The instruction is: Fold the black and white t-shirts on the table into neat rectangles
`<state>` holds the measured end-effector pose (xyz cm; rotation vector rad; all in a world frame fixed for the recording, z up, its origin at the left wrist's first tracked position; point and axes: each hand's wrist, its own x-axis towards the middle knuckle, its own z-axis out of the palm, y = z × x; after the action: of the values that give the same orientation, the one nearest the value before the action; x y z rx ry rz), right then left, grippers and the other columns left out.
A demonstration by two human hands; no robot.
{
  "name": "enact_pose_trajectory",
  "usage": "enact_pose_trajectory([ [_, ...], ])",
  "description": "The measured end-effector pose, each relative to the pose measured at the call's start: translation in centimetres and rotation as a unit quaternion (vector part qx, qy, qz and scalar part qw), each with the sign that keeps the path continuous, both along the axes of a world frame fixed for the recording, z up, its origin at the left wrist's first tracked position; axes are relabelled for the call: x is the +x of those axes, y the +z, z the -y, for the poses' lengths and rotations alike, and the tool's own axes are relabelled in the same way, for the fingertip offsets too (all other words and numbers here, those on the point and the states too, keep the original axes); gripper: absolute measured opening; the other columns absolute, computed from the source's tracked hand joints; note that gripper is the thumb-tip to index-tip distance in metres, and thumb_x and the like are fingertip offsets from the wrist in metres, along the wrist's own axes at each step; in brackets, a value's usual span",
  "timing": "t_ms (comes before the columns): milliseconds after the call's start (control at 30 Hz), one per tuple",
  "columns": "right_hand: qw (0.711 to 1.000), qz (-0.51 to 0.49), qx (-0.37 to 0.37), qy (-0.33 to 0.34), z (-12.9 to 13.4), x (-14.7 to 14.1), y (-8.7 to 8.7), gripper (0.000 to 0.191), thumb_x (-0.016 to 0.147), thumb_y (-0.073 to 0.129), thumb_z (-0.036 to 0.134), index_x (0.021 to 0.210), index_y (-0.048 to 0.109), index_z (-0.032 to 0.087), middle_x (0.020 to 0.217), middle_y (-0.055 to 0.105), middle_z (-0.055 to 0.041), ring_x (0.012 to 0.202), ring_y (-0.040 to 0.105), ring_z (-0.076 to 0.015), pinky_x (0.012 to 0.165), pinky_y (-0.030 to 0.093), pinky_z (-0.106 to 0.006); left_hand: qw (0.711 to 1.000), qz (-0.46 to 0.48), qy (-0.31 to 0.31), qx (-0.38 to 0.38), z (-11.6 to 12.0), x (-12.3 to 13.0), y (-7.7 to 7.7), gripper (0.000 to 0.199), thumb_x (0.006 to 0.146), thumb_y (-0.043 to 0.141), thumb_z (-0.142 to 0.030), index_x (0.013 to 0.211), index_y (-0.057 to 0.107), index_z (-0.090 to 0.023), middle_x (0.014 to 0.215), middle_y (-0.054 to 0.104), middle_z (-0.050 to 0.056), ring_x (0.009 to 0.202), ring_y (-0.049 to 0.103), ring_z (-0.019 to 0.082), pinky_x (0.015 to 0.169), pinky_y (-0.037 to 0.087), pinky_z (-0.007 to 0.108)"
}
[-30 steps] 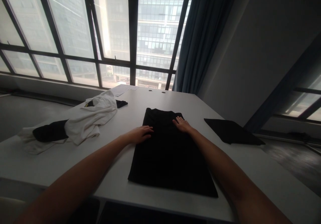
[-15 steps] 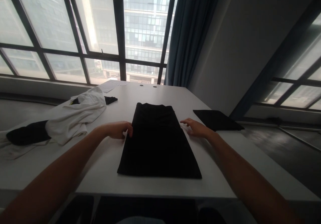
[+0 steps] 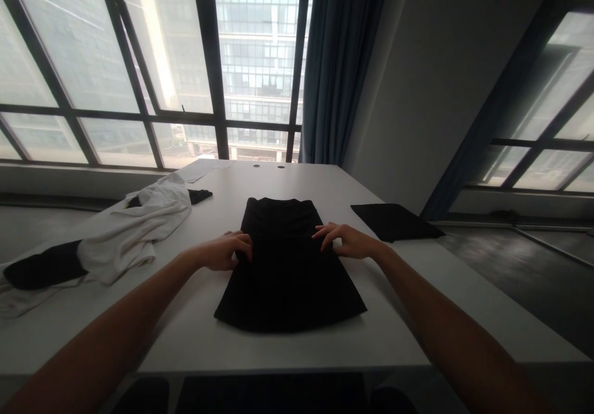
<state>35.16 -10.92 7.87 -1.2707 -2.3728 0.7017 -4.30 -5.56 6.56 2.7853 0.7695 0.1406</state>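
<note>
A folded black garment (image 3: 288,284) lies on the white table in front of me, its far end rumpled and its near edge bowed. My left hand (image 3: 227,251) grips its left side, fingers curled over the top. On the opposite side, my right hand (image 3: 341,241) has its fingers bent over the right edge; the thumb is partly hidden. The fabric is drawn in between both hands, and its near corners flare outward. Dark cloth hides the fold layers.
To the left, a crumpled white garment (image 3: 158,207) with black parts (image 3: 46,265) is heaped along the table (image 3: 394,315). Another flat black cloth (image 3: 394,221) lies at the right edge. Windows and a blue curtain (image 3: 341,61) stand beyond the table.
My right hand has moved left onto the garment's right edge and closed there. My left hand has shifted slightly inward. The garment's sides are pulled in, and its near edge now curves.
</note>
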Motion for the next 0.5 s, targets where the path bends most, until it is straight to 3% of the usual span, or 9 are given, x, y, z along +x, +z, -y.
enact_pose_trajectory([
  [67, 0.999, -0.039, 0.02, -0.004, -0.3, 0.0, 0.0, 0.01, 0.077, 0.076, 0.022, 0.084, 0.081, 0.027, 0.123, 0.074, -0.0035, 0.139, 0.051, -0.0309, 0.126, 0.015, -0.057, 0.999, 0.033, -0.015, 0.001, -0.2, 0.2, -0.1, 0.037, 0.073, 0.059, -0.005, 0.099, 0.075, -0.025, 0.114, 0.069, 0.003, 0.109, 0.063, 0.023, 0.114, 0.039, 0.043],
  [167, 0.999, -0.053, 0.005, -0.009, -0.4, 0.2, 0.1, 0.013, 0.075, 0.079, 0.03, 0.087, 0.082, 0.025, 0.107, 0.078, -0.0037, 0.129, 0.061, -0.0296, 0.126, 0.01, -0.057, 0.993, 0.097, -0.045, -0.046, -0.8, -0.3, 0.1, 0.034, 0.078, 0.058, -0.009, 0.104, 0.075, -0.022, 0.112, 0.073, 0.005, 0.102, 0.067, 0.021, 0.104, 0.048, 0.037],
  [267, 0.997, -0.073, -0.022, 0.015, -0.1, 0.4, 0.6, 0.02, 0.073, 0.082, 0.038, 0.085, 0.082, 0.022, 0.107, 0.079, -0.006, 0.123, 0.065, -0.0296, 0.126, 0.01, -0.055, 0.977, 0.15, -0.076, -0.132, -0.9, -1.2, 1.0, 0.026, 0.085, 0.062, -0.018, 0.107, 0.076, -0.02, 0.11, 0.076, 0.007, 0.097, 0.07, 0.02, 0.092, 0.054, 0.031],
  [333, 0.992, -0.114, -0.038, 0.036, -0.2, 0.3, 0.7, 0.025, 0.073, 0.082, 0.043, 0.081, 0.081, 0.02, 0.105, 0.079, -0.0073, 0.115, 0.069, -0.0292, 0.125, 0.017, -0.054, 0.961, 0.178, -0.07, -0.198, -0.7, -1.5, 1.5, 0.023, 0.085, 0.067, -0.026, 0.104, 0.077, -0.019, 0.104, 0.078, 0.007, 0.093, 0.071, 0.022, 0.088, 0.055, 0.032],
  [400, 0.983, -0.181, -0.038, 0.008, -0.6, 0.1, 0.3, 0.031, 0.074, 0.081, 0.048, 0.079, 0.079, 0.018, 0.094, 0.079, -0.0067, 0.099, 0.073, -0.0279, 0.116, 0.035, -0.053, 0.937, 0.226, -0.009, -0.265, -0.5, -1.2, 1.6, 0.028, 0.08, 0.075, -0.038, 0.098, 0.078, -0.016, 0.094, 0.078, 0.008, 0.086, 0.071, 0.024, 0.08, 0.057, 0.034],
  [500, 0.947, -0.279, -0.015, -0.161, -2.2, -0.6, -1.2, 0.034, 0.079, 0.078, 0.049, 0.082, 0.076, 0.015, 0.077, 0.075, -0.0039, 0.077, 0.071, -0.023, 0.086, 0.056, -0.042, 0.866, 0.35, 0.179, -0.31, -0.9, -0.1, 0.7, 0.052, 0.066, 0.082, -0.058, 0.093, 0.076, -0.014, 0.086, 0.076, 0.008, 0.079, 0.07, 0.025, 0.071, 0.057, 0.034],
])
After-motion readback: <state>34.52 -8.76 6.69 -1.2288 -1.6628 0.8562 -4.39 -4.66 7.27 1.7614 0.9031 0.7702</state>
